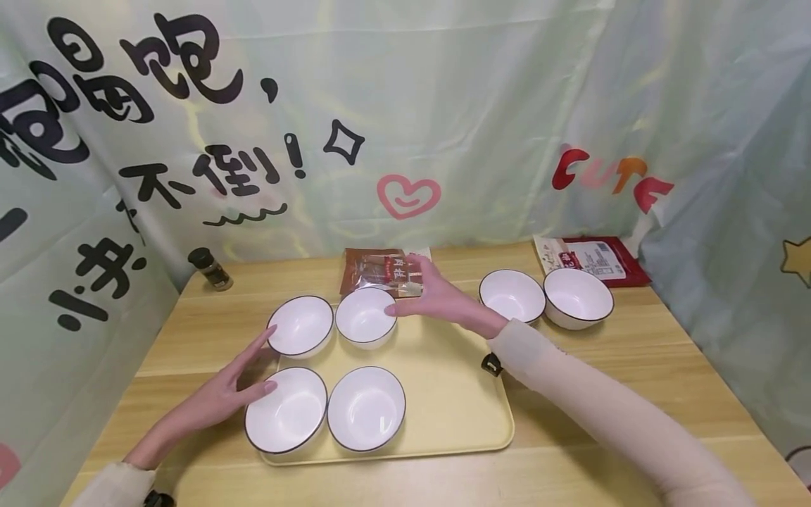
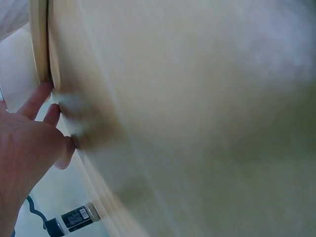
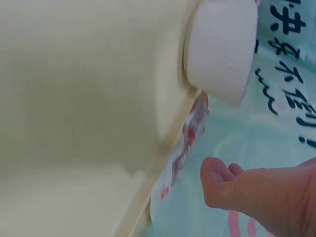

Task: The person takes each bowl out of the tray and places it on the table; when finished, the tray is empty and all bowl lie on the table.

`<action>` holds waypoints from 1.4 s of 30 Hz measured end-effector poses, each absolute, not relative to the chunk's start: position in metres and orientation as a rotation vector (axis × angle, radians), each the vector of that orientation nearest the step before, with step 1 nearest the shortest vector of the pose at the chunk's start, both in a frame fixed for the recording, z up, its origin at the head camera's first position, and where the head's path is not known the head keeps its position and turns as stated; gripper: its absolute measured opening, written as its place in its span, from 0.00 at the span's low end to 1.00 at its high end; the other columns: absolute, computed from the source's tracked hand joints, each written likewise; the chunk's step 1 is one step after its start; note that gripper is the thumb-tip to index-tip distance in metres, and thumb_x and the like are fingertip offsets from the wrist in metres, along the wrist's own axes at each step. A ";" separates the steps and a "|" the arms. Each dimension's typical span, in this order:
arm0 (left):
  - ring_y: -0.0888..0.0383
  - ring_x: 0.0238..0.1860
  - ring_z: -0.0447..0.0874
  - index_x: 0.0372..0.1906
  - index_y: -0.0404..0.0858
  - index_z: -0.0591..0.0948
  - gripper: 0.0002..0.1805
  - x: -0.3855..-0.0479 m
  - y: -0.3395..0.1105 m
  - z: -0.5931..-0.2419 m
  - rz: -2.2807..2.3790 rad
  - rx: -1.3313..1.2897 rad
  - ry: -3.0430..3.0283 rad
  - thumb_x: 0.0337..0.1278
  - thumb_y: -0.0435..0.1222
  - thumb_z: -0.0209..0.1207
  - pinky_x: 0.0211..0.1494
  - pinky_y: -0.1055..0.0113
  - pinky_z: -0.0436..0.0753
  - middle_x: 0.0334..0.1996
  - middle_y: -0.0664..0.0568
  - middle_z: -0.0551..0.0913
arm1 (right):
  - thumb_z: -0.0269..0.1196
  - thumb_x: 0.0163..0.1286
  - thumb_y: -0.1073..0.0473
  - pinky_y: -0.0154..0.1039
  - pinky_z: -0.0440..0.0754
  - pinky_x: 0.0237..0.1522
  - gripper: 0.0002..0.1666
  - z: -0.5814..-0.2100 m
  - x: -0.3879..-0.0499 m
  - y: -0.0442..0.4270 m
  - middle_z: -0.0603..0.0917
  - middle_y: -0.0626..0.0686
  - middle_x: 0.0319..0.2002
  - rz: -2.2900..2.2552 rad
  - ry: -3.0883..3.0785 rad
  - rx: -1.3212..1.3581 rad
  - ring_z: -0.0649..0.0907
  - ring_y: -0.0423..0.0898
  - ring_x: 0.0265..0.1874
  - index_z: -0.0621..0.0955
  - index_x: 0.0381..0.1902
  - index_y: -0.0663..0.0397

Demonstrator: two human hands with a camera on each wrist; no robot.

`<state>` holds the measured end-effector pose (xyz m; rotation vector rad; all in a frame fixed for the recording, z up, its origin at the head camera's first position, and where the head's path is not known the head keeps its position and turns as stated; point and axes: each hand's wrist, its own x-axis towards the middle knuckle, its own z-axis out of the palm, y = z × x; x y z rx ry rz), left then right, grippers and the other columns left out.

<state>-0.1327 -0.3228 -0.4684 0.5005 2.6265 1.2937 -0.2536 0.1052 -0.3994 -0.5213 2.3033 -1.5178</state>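
Four white dark-rimmed bowls stand on or over a pale yellow tray (image 1: pixel 456 394): back left bowl (image 1: pixel 301 326), back right bowl (image 1: pixel 365 317), front left bowl (image 1: pixel 286 410) and front right bowl (image 1: pixel 367 409). My left hand (image 1: pixel 218 394) is spread beside the two left bowls, its thumb over the front one's rim and a finger by the back one's. Right of the back right bowl, my right hand (image 1: pixel 437 296) has its thumb near the rim and fingers over the brown packet (image 1: pixel 380 271). In the right wrist view, this hand (image 3: pixel 256 190) appears apart from the bowl (image 3: pixel 222 47).
Two more white bowls, one (image 1: pixel 512 294) beside another (image 1: pixel 579 297), stand right of the tray. Behind them lies a red and white packet (image 1: pixel 592 259). A small dark-capped jar (image 1: pixel 211 269) lies at the back left. A printed curtain (image 1: pixel 481 127) surrounds the wooden table (image 1: pixel 633 394).
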 end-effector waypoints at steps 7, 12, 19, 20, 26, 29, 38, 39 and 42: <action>0.28 0.82 0.53 0.91 0.61 0.48 0.52 -0.132 -0.322 -0.470 1.293 0.507 2.626 0.76 0.39 0.68 0.72 0.18 0.53 0.84 0.35 0.60 | 0.85 0.58 0.46 0.58 0.67 0.77 0.74 -0.412 -0.245 0.077 0.60 0.61 0.82 -1.444 2.305 -0.575 0.65 0.58 0.79 0.51 0.88 0.58; 0.29 0.81 0.56 0.91 0.61 0.49 0.52 -0.130 -0.322 -0.472 1.303 0.499 2.621 0.76 0.39 0.68 0.72 0.18 0.53 0.79 0.34 0.69 | 0.87 0.54 0.46 0.56 0.70 0.75 0.77 -0.423 -0.241 0.062 0.62 0.61 0.80 -1.440 2.294 -0.575 0.68 0.55 0.76 0.52 0.87 0.56; 0.29 0.81 0.56 0.91 0.61 0.49 0.52 -0.130 -0.322 -0.472 1.314 0.500 2.619 0.77 0.38 0.68 0.72 0.17 0.53 0.78 0.34 0.70 | 0.90 0.49 0.49 0.58 0.68 0.76 0.80 -0.432 -0.239 0.052 0.64 0.61 0.78 -1.461 2.267 -0.518 0.69 0.56 0.74 0.52 0.87 0.51; 0.29 0.81 0.57 0.91 0.61 0.49 0.52 -0.130 -0.322 -0.472 1.316 0.500 2.618 0.77 0.39 0.68 0.72 0.17 0.53 0.78 0.34 0.70 | 0.90 0.48 0.50 0.59 0.69 0.76 0.80 -0.433 -0.238 0.051 0.65 0.62 0.77 -1.463 2.276 -0.515 0.70 0.57 0.73 0.52 0.87 0.50; 0.29 0.81 0.56 0.91 0.62 0.49 0.52 -0.129 -0.322 -0.471 1.302 0.495 2.622 0.77 0.39 0.67 0.71 0.17 0.54 0.78 0.35 0.70 | 0.91 0.47 0.54 0.61 0.68 0.76 0.81 -0.440 -0.235 0.046 0.66 0.62 0.78 -1.453 2.341 -0.539 0.70 0.59 0.75 0.52 0.88 0.51; 0.28 0.81 0.54 0.91 0.62 0.49 0.52 -0.130 -0.323 -0.470 1.303 0.486 2.626 0.76 0.39 0.68 0.72 0.17 0.53 0.79 0.35 0.69 | 0.91 0.47 0.54 0.61 0.68 0.76 0.80 -0.440 -0.235 0.044 0.65 0.61 0.79 -1.444 2.367 -0.557 0.70 0.59 0.75 0.53 0.88 0.52; 0.29 0.81 0.55 0.91 0.62 0.49 0.52 -0.132 -0.323 -0.468 1.306 0.496 2.623 0.77 0.39 0.68 0.72 0.17 0.52 0.81 0.34 0.65 | 0.91 0.45 0.54 0.58 0.74 0.72 0.77 -0.435 -0.232 0.043 0.69 0.60 0.74 -1.420 2.406 -0.546 0.74 0.58 0.70 0.57 0.85 0.55; 0.29 0.81 0.55 0.91 0.62 0.49 0.52 -0.131 -0.323 -0.468 1.306 0.498 2.625 0.77 0.39 0.68 0.72 0.17 0.52 0.81 0.34 0.65 | 0.91 0.45 0.54 0.58 0.74 0.72 0.77 -0.435 -0.232 0.043 0.69 0.61 0.73 -1.417 2.410 -0.543 0.75 0.58 0.70 0.57 0.85 0.55; 0.29 0.81 0.56 0.91 0.61 0.49 0.51 -0.131 -0.324 -0.468 1.296 0.505 2.634 0.77 0.39 0.67 0.71 0.16 0.53 0.81 0.34 0.65 | 0.91 0.45 0.55 0.57 0.74 0.72 0.76 -0.435 -0.231 0.042 0.70 0.61 0.72 -1.410 2.420 -0.529 0.76 0.57 0.69 0.58 0.84 0.55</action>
